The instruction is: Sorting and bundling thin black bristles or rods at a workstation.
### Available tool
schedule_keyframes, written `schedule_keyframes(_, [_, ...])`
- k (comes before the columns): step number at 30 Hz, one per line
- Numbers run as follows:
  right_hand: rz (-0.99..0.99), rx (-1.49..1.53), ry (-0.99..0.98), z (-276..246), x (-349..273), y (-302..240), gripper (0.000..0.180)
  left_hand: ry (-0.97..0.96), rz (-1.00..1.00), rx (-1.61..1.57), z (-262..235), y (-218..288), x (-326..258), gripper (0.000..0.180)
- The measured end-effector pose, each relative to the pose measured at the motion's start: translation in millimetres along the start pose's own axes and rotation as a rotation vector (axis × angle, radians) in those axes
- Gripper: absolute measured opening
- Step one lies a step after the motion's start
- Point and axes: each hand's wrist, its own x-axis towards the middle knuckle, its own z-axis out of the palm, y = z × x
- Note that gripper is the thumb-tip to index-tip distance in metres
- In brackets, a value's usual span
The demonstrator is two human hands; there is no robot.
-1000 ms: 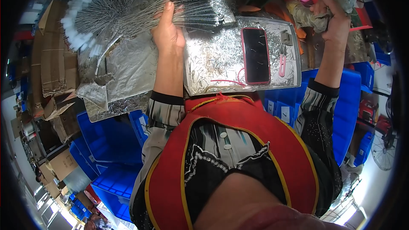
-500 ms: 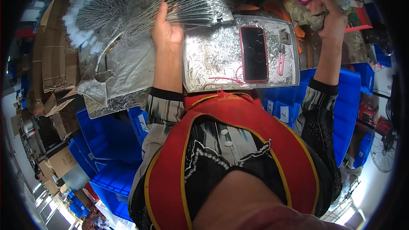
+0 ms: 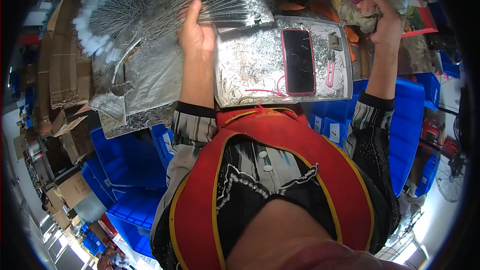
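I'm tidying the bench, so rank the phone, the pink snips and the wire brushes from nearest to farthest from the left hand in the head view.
1. Wire brushes: nearest, in the left hand.
2. Phone: to that hand's right, on the tray.
3. Pink snips: farthest, just right of the phone.

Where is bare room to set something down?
Mostly bare: the crinkled sheet between left forearm and cardboard box, below the fanned wire brushes. Crowded: the tray, with smartphone, snips, wire clippings; around the right hand.
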Motion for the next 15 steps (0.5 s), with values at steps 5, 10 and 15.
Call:
schedule_keyframes(5, [0.067,0.033,0.02,-1,2,0,0.021,-0.048,-0.009,0.22,0,7,-6,0.027])
schedule_keyframes(10, [0.079,0.043,-0.021,-4,3,2,0.022,-0.124,0.011,0.285,0,11,-5,0.025])
schedule_keyframes(15, [0.072,0.055,-0.082,-5,3,1,0.023,-0.121,-0.06,0.239,-5,12,-3,0.024])
